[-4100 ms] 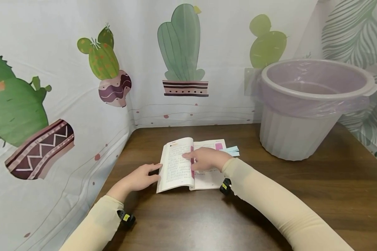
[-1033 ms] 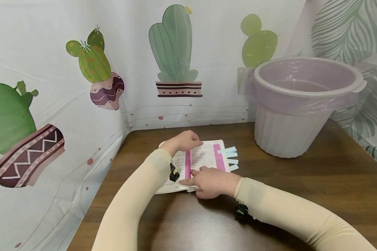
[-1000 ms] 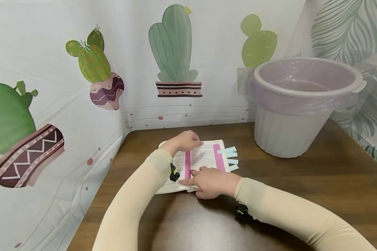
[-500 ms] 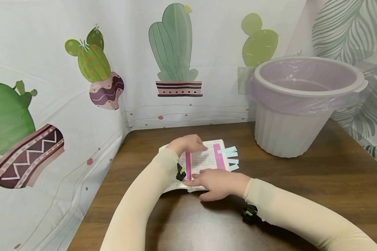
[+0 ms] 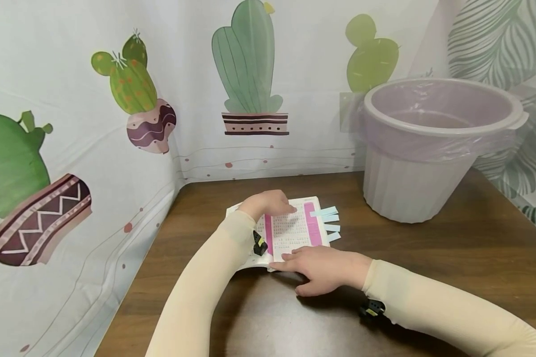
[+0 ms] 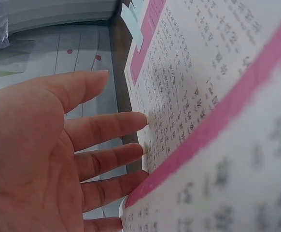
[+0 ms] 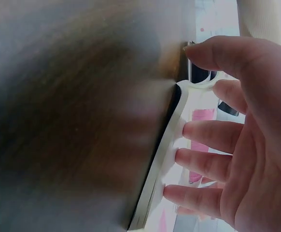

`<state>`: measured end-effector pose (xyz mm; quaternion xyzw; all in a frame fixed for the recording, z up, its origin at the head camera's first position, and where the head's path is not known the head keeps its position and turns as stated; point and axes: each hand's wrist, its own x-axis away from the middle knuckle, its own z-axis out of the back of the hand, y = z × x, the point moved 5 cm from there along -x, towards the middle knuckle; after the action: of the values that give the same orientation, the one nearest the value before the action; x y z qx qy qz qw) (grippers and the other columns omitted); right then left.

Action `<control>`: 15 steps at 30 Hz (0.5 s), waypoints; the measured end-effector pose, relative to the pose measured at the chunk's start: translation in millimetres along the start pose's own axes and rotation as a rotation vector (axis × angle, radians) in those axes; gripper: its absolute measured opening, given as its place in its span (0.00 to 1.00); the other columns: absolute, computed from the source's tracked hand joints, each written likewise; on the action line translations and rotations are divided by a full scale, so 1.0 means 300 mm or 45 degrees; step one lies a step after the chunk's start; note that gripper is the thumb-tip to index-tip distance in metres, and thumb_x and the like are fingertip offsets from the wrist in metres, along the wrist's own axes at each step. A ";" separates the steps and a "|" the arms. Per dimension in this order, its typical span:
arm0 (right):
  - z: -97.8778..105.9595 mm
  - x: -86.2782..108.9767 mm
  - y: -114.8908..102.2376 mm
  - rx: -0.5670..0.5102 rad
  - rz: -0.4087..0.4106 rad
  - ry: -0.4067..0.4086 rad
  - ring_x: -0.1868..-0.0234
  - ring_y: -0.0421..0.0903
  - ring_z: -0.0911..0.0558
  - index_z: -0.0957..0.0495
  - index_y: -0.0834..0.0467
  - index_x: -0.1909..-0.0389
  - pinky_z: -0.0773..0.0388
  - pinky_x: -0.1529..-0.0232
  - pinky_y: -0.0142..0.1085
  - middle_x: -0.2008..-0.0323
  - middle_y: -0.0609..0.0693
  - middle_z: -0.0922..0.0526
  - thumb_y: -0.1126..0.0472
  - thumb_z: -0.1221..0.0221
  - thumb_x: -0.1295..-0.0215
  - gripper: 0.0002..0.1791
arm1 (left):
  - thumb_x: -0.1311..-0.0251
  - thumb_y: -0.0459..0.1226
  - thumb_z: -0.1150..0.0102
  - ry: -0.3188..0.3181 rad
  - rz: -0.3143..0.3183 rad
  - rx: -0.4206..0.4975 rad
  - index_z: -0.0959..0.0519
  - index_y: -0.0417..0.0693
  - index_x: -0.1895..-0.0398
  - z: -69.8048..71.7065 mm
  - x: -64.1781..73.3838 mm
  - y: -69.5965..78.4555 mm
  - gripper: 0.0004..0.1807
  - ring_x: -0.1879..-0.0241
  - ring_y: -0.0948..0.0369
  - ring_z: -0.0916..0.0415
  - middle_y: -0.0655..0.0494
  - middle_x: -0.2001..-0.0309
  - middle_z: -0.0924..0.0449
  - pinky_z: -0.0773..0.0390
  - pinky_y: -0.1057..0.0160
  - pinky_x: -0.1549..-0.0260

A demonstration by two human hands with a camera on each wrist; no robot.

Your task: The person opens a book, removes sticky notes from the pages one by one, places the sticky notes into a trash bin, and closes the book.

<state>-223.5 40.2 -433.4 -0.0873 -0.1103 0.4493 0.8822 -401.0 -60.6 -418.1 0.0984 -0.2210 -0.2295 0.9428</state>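
Observation:
An open book (image 5: 290,230) lies on the brown table, its pages printed with small characters and pink bands. Light blue paper tabs (image 5: 332,228) stick out from its right edge. My left hand (image 5: 270,203) reaches over the far part of the book; in the left wrist view its fingers are spread fairly straight, with fingertips touching the page near the spine. The right hand (image 5: 323,267) lies at the near edge, and the right wrist view shows its extended fingertips resting on the lower page margin, thumb apart. Much of the left page is hidden by the left forearm.
A large whitish bin (image 5: 406,183) with a clear purplish liner stands at the back right of the table (image 5: 455,258). Behind hangs a white cloth (image 5: 321,59) printed with cacti. Each sleeve cuff carries a small black camera (image 5: 260,243).
Since the earliest frame, the left hand has gone from the book's left edge to its far side, and the page has flattened. Lately the right hand has slid nearer and rightward along the lower edge.

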 end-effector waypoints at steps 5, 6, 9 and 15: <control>0.021 0.017 0.001 -0.062 0.071 -0.039 0.27 0.48 0.27 0.29 0.45 0.26 0.31 0.26 0.42 0.28 0.49 0.26 0.49 0.38 0.34 0.34 | 0.30 0.59 0.47 0.000 0.003 0.011 0.21 0.46 0.34 -0.001 0.006 -0.006 0.33 0.32 0.50 0.26 0.48 0.34 0.20 0.30 0.46 0.29; 0.029 0.020 0.005 -0.082 0.082 -0.052 0.27 0.47 0.26 0.27 0.47 0.28 0.30 0.26 0.41 0.29 0.48 0.24 0.49 0.38 0.33 0.32 | 0.29 0.59 0.47 -0.003 0.004 0.020 0.21 0.46 0.34 -0.002 0.008 -0.007 0.33 0.31 0.49 0.26 0.48 0.34 0.20 0.30 0.46 0.29; 0.065 0.028 0.025 -0.136 0.086 -0.076 0.33 0.42 0.21 0.24 0.51 0.31 0.26 0.30 0.40 0.33 0.47 0.20 0.50 0.39 0.32 0.29 | 0.29 0.59 0.47 -0.012 0.006 0.048 0.21 0.46 0.35 -0.006 0.010 -0.009 0.32 0.30 0.49 0.27 0.48 0.33 0.21 0.30 0.45 0.29; 0.186 0.028 0.136 -0.155 -0.037 -0.037 0.51 0.44 0.16 0.23 0.56 0.33 0.20 0.39 0.44 0.45 0.51 0.13 0.52 0.39 0.31 0.27 | 0.29 0.59 0.47 -0.011 -0.005 0.023 0.17 0.49 0.39 -0.011 -0.001 -0.011 0.29 0.33 0.50 0.24 0.50 0.37 0.18 0.28 0.45 0.31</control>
<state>-265.6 73.7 -389.2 -0.1327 -0.1513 0.4300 0.8801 -400.9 -63.1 -422.1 0.1064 -0.2271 -0.2298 0.9404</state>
